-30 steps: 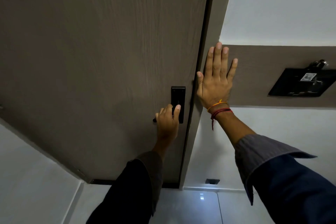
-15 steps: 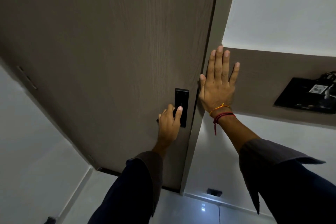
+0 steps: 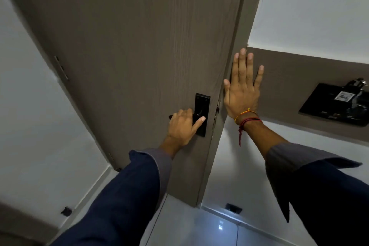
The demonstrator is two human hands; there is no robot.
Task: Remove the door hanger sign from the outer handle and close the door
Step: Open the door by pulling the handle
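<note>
A brown wood-grain door [image 3: 139,46] fills the middle of the head view. My left hand [image 3: 182,127] grips its black lever handle [image 3: 196,116], which sits on a black backplate [image 3: 202,110] near the door's right edge. My right hand [image 3: 242,90] lies flat, fingers spread, against the brown door frame and wall panel [image 3: 299,78] just right of the door edge. A thin gap shows between door edge and frame beside the handle. No door hanger sign is visible; the outer handle is hidden behind the door.
A black wall-mounted panel [image 3: 337,105] with a white sticker hangs on the brown band at the right. Hinges [image 3: 61,68] show on the door's left side. A black doorstop [image 3: 66,210] sits low left, and a floor socket [image 3: 233,208] sits by the white tiled floor.
The view has shifted, so the hinge side, left wall and floor stopper now show. A thin gap at the latch side shows. Both hands keep their places on handle and frame.
</note>
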